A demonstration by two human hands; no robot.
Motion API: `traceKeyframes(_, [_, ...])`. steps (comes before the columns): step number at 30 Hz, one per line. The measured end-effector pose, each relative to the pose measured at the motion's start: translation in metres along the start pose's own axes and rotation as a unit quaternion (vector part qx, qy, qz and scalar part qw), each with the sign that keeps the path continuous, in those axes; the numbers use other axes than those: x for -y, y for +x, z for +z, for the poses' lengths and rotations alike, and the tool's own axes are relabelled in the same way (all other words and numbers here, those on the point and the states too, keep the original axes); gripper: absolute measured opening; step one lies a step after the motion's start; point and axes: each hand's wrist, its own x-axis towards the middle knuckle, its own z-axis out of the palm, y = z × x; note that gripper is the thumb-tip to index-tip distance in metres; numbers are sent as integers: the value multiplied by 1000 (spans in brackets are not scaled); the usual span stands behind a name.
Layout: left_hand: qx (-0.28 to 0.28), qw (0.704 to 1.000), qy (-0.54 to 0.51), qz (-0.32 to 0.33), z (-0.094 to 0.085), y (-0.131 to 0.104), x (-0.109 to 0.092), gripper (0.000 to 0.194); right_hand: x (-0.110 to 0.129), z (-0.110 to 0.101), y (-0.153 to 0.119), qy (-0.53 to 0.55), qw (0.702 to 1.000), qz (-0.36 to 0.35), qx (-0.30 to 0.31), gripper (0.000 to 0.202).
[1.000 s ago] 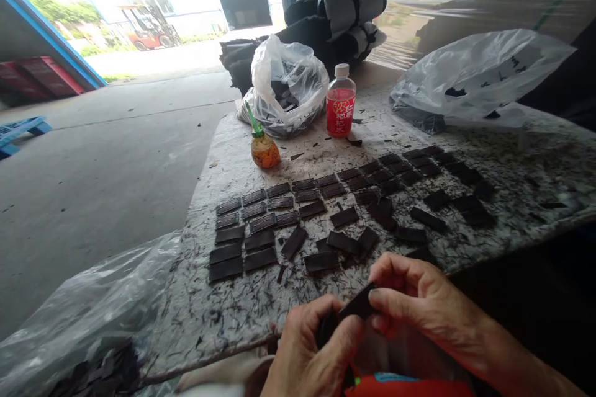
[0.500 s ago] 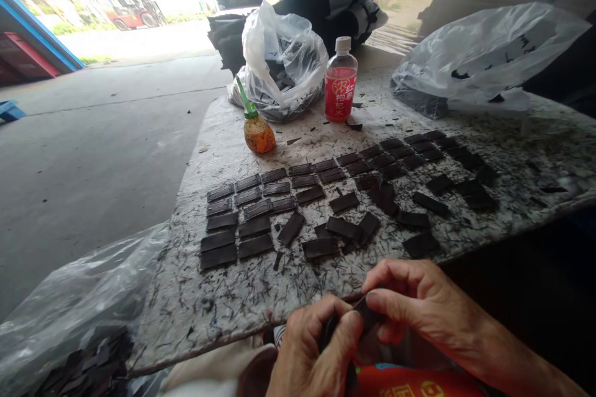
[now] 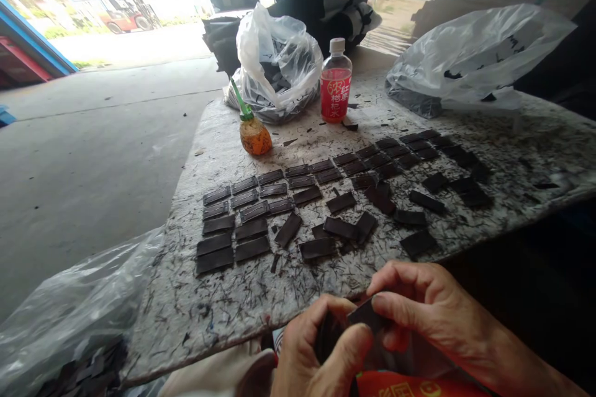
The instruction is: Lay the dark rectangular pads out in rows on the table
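At the frame's bottom, the left hand and right hand pinch 1 dark strip together. More strips line the table at centre.

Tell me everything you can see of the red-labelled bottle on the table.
The red-labelled bottle is a small clear plastic bottle with a white screw cap and a red wrap label bearing white and yellow characters. Its contents cannot be made out behind the label. It stands upright and capped at the far side of the speckled table, just right of the clear plastic bag of dark pieces, apparently apart from it. The orange bottle with a green spout lies nearer, to its left. No hand touches it.
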Motion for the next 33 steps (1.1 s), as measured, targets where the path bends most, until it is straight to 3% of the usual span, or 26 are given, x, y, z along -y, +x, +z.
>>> traceKeyframes(7, [-2,999,-31,-11,4,0,11,32,-11,4,1,14,1000,-7,-20,23])
traceKeyframes(15, [-8,1000,24,8,1,-5,-2,29,-9,8,-4,-68,996,1,53,8])
traceKeyframes(20, [-7,998,61,1,3,-7,-2,28,-13,15,-4,-105,994,6,36,20])
traceKeyframes(27, [3,999,35,5,4,-6,-1,26,-12,16,-2,-96,994,11,45,26])
traceKeyframes(33, [-10,999,39,5,5,-8,2,26,-13,19,-3,-184,981,-40,36,28])
